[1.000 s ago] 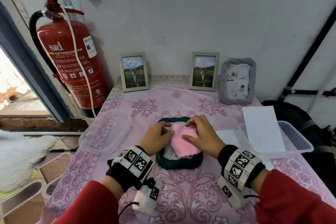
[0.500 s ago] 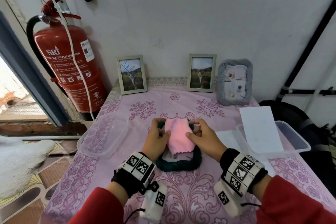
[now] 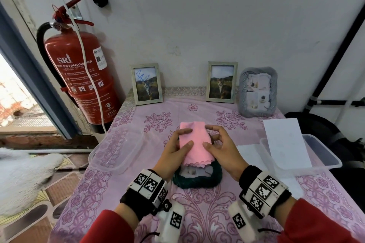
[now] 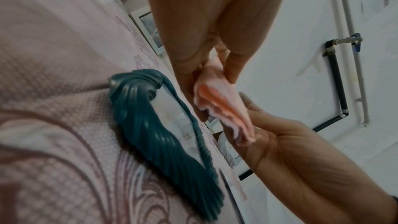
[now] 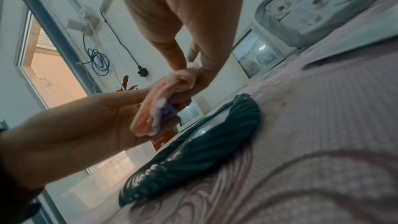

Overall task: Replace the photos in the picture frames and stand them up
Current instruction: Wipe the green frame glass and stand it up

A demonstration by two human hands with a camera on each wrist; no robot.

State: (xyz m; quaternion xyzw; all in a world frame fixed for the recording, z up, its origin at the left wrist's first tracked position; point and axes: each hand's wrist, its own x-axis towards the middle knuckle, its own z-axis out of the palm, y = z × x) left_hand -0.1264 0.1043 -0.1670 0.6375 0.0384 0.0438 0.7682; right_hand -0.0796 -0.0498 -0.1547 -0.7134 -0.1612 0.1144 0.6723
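**Currently: pink cloth held over the flat green frame**

Both hands hold a pink cloth [image 3: 195, 142] above the table [image 3: 197, 213]. The left hand [image 3: 173, 154] grips the cloth's left edge, thumb on top and fingers curled beneath. The right hand [image 3: 221, 150] pinches the right edge the same way, its index finger raised clear. The wrist views confirm the cloth hangs folded between the two hands, off the table surface.

The dark green frame [image 3: 197, 180] lies flat on the pink floral tablecloth directly below the cloth, glass side up, its near half showing.

Standing upright against the wall: one pale frame [image 3: 146, 84] at 11 o'clock from the hands, its cat photo marked with blue scribble; a second pale frame [image 3: 221, 82] at 1 o'clock with a clean cat photo; a grey frame [image 3: 257, 91] just beside it, further right.

A clear tub [image 3: 324, 156] at 3 o'clock carries a white sheet [image 3: 286, 142]. A clear lid [image 3: 116, 148] sits at 9 o'clock. A red fire extinguisher [image 3: 79, 77] stands off the table's far left corner.
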